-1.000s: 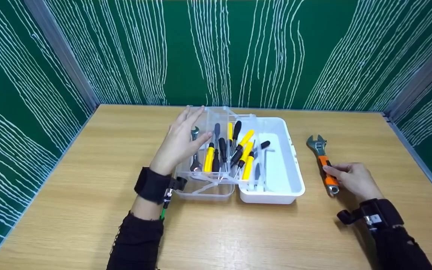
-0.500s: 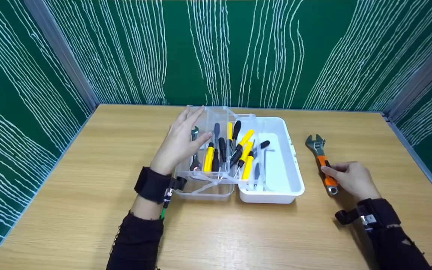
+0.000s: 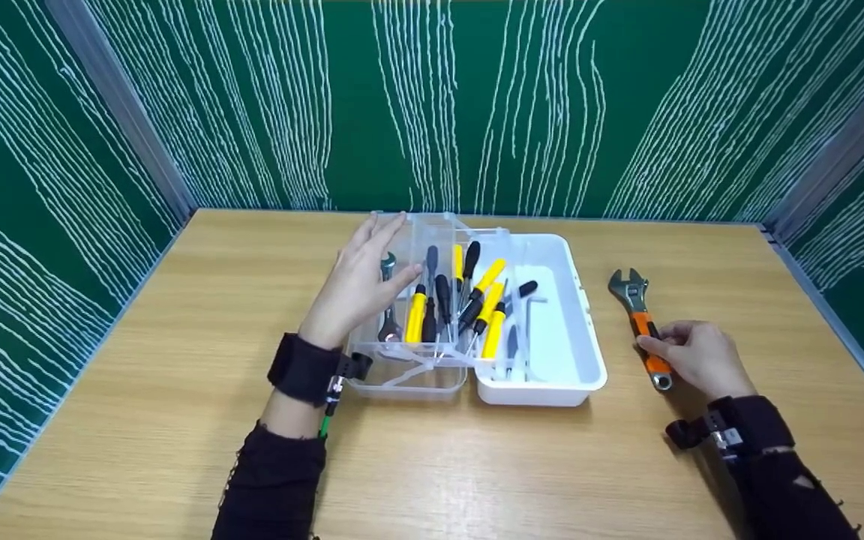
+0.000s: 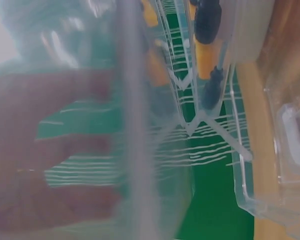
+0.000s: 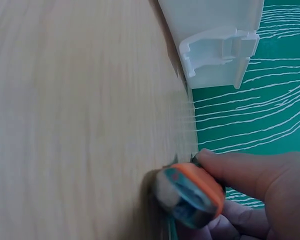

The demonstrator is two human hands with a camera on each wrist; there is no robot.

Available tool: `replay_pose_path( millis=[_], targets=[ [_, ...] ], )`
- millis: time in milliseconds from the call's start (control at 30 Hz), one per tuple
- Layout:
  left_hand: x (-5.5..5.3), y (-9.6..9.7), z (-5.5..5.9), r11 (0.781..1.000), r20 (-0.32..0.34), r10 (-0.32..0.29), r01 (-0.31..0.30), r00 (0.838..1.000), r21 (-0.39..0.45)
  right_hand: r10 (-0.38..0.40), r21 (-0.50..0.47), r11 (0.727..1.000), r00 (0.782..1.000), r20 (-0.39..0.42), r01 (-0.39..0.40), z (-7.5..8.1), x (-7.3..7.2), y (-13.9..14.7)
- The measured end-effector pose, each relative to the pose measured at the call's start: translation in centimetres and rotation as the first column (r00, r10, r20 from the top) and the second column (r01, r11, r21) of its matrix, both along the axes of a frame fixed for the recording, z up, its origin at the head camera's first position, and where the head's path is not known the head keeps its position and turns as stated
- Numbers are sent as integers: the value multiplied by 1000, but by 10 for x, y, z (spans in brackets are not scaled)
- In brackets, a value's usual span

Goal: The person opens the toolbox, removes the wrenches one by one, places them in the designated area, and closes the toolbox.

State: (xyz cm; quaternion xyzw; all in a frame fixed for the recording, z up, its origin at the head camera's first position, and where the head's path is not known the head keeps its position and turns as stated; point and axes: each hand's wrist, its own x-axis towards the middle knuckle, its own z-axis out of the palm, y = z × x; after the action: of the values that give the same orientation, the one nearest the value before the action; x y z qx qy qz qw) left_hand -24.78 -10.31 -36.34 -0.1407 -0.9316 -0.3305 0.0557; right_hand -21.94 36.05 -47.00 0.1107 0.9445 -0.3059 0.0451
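An adjustable wrench point(image 3: 643, 327) with an orange and black handle lies on the table to the right of the toolbox. My right hand point(image 3: 702, 358) pinches its handle between thumb and fingers; the right wrist view shows the orange handle end point(image 5: 197, 192) close up. At centre stands an opened toolbox with a white base point(image 3: 563, 330) and clear trays point(image 3: 432, 356) holding yellow and black screwdrivers. My left hand point(image 3: 353, 289) rests along the left side of these trays, fingers extended. In the left wrist view its blurred fingers point(image 4: 80, 145) show through clear plastic.
A metal spanner point(image 3: 389, 322) lies in the left tray. An L-shaped hex key point(image 3: 529, 330) is in the white base. Green walls point(image 3: 372, 105) with white streaks enclose the wooden table point(image 3: 477, 472) at the back and sides.
My right hand has shifted slightly left with its hold on the wrench handle. The left hand and toolbox keep their places; the whole head view has drifted a little.
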Motion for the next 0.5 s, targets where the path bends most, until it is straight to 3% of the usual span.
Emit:
replay_pose_path(
  millis=[500],
  targets=[
    [0,0,0,1000,17,6,-6,1000,-4,21,121,993,992,-123,-6,2,8,-7]
  ],
)
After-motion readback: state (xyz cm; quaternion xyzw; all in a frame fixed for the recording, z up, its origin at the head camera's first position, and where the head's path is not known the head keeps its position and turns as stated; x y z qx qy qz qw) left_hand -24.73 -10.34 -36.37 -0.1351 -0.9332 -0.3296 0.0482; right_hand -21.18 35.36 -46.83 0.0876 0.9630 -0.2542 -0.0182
